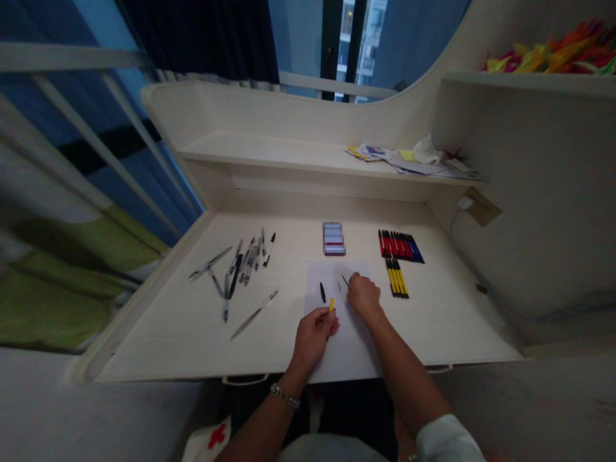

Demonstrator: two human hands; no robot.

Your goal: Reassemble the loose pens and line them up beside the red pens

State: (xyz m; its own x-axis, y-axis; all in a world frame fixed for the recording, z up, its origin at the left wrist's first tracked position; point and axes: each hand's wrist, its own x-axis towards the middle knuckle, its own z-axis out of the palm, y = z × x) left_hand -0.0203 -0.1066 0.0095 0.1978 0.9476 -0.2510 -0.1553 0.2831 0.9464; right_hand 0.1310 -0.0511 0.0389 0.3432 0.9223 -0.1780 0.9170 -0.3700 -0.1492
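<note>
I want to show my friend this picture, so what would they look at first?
Their eyes would go to the two bare hands on a white paper sheet mid-desk: the left hand pinches a small yellow piece, near the right hand. Next come the tidy rows of red-and-black pens and yellow-and-black pens on the right. A messy heap of slim grey-and-black pens lies on the left.

A small yellow plastic pen piece is standing out of the left hand, and one thin black pen piece is lying on the white paper sheet.
</note>
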